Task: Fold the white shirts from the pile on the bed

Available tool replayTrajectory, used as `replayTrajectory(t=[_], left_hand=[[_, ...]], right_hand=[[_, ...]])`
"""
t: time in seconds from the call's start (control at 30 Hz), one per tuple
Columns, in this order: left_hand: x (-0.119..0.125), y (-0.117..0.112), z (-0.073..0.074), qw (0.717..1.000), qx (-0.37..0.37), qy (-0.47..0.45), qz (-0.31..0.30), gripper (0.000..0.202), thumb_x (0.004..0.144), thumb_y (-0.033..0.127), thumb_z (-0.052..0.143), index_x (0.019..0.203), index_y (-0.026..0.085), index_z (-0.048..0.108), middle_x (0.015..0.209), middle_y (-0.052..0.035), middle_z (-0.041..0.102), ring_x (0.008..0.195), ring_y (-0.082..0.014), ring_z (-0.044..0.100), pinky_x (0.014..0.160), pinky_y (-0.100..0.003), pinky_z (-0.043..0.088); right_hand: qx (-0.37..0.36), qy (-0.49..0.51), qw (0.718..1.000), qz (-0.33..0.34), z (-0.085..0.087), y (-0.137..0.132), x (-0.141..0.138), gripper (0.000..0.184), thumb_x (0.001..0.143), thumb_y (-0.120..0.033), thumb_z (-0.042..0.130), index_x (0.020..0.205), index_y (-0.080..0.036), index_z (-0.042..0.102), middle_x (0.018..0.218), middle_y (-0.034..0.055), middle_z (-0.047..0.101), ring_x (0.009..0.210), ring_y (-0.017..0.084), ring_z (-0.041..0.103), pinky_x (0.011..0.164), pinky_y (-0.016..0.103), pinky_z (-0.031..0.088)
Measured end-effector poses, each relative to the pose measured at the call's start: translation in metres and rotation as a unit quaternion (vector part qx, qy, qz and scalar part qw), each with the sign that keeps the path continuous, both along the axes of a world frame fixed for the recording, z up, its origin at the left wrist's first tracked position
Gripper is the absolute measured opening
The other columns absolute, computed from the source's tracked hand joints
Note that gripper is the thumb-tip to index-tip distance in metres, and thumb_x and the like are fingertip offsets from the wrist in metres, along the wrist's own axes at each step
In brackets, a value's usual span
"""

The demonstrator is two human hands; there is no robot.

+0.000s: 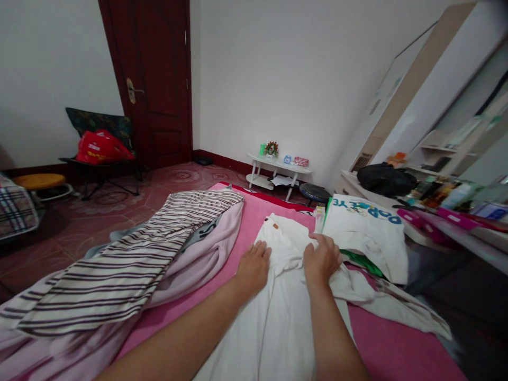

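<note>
A white garment (273, 317) lies spread on the pink bed cover (246, 222) in front of me. My left hand (254, 267) rests flat on its upper left part, fingers together and stretched out. My right hand (321, 259) sits on the garment's upper right, its fingers curled and pinching a fold of the white cloth. A small brown tag (275, 226) shows near the garment's top edge.
A striped cloth (130, 259) lies over pale pink clothes (206, 254) at left. A folded white shirt with blue print (365, 227) sits on green fabric at right. Beyond stand a dark red door (159, 79), a chair holding a red bag (101, 147), a small white table (278, 169) and a cluttered dresser (436, 206).
</note>
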State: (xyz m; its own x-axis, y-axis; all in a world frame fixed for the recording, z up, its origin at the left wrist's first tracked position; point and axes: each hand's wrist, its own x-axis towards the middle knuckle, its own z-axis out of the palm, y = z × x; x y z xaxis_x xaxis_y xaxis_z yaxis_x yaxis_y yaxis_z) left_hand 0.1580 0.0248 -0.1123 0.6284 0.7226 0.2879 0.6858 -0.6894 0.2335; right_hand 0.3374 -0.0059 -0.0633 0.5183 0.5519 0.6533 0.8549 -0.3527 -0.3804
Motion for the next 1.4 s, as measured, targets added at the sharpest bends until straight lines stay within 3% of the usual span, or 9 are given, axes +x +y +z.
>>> replayTrajectory(t=[0.1,0.2,0.37,0.6,0.83,1.0,1.13,1.3,1.4], left_hand=[[-0.001,0.000,0.000,1.000,-0.002,-0.006,0.002,0.048,0.093,0.017,0.030,0.137,0.008,0.046,0.145,-0.0177,0.040,0.136,-0.0297,0.034,0.115,-0.045,0.024],[-0.001,0.001,0.001,1.000,-0.011,-0.018,-0.001,0.050,0.091,0.015,0.032,0.139,0.008,0.043,0.146,-0.0175,0.039,0.137,-0.0289,0.032,0.115,-0.044,0.023],[-0.001,0.002,0.000,0.999,-0.034,-0.033,-0.001,0.054,0.089,0.015,0.035,0.142,0.010,0.038,0.149,-0.0153,0.035,0.139,-0.0266,0.029,0.116,-0.043,0.022],[-0.013,0.019,0.010,0.988,-0.100,-0.112,-0.033,0.046,0.087,0.026,0.045,0.133,0.019,0.053,0.141,-0.0073,0.049,0.127,-0.0238,0.046,0.109,-0.035,0.036],[-0.031,0.061,-0.007,0.937,-0.205,-0.226,-0.168,0.059,0.069,-0.003,0.039,0.114,0.022,0.068,0.125,0.0006,0.064,0.116,-0.0160,0.057,0.104,-0.029,0.041],[-0.029,0.066,-0.018,0.929,-0.219,-0.260,-0.146,0.053,0.068,-0.006,0.038,0.107,0.012,0.070,0.123,-0.0068,0.064,0.118,-0.0166,0.056,0.105,-0.030,0.040],[-0.029,0.063,-0.015,0.928,-0.222,-0.270,-0.129,0.044,0.074,-0.003,0.042,0.107,0.009,0.070,0.121,-0.0095,0.065,0.114,-0.0163,0.059,0.105,-0.029,0.041],[-0.031,0.062,-0.012,0.934,-0.218,-0.258,-0.116,0.040,0.075,0.001,0.051,0.108,0.013,0.069,0.122,-0.0075,0.065,0.114,-0.0173,0.059,0.105,-0.031,0.042],[-0.030,0.063,-0.012,0.941,-0.213,-0.240,-0.110,0.037,0.076,0.007,0.058,0.110,0.013,0.069,0.123,-0.0078,0.064,0.114,-0.0184,0.059,0.104,-0.031,0.042]], right_hand=[[-0.025,0.014,0.980,0.196,0.007,0.016,-0.025,0.034,0.083,-0.018,0.037,0.102,-0.016,0.065,0.106,0.0107,0.066,0.102,0.024,0.056,0.092,0.034,0.039],[-0.143,0.017,0.933,0.331,-0.001,0.043,-0.047,0.040,0.089,-0.022,0.033,0.111,-0.017,0.066,0.119,0.0090,0.064,0.115,0.021,0.053,0.101,0.031,0.037],[-0.351,0.023,0.875,0.333,-0.023,0.093,-0.047,0.051,0.095,-0.033,0.033,0.143,-0.017,0.038,0.152,0.0103,0.028,0.141,0.027,0.021,0.111,0.054,0.015],[-0.328,0.034,0.877,0.350,-0.025,0.107,-0.045,0.051,0.097,-0.036,0.030,0.143,-0.016,0.035,0.153,0.0128,0.024,0.142,0.029,0.013,0.105,0.064,0.004],[-0.257,0.096,0.872,0.406,-0.027,0.041,-0.050,0.046,0.089,-0.015,0.033,0.129,-0.015,0.055,0.135,0.0097,0.054,0.128,0.017,0.046,0.111,0.040,0.028],[-0.224,0.038,0.839,0.495,-0.013,-0.061,-0.063,0.060,0.064,-0.001,0.042,0.116,-0.022,0.063,0.133,0.0055,0.053,0.125,0.019,0.045,0.108,0.042,0.033],[-0.260,-0.031,0.787,0.559,-0.004,-0.121,-0.084,0.058,0.070,0.001,0.043,0.119,-0.025,0.058,0.128,0.0070,0.054,0.119,0.020,0.047,0.100,0.043,0.039],[-0.231,-0.098,0.765,0.594,-0.003,-0.141,-0.113,0.038,0.083,-0.009,0.047,0.117,-0.025,0.053,0.113,0.0076,0.059,0.099,0.019,0.053,0.084,0.035,0.045],[-0.180,-0.146,0.760,0.607,-0.012,-0.144,-0.120,0.012,0.089,-0.017,0.047,0.094,-0.023,0.055,0.088,0.0020,0.062,0.076,0.015,0.053,0.068,0.028,0.041]])
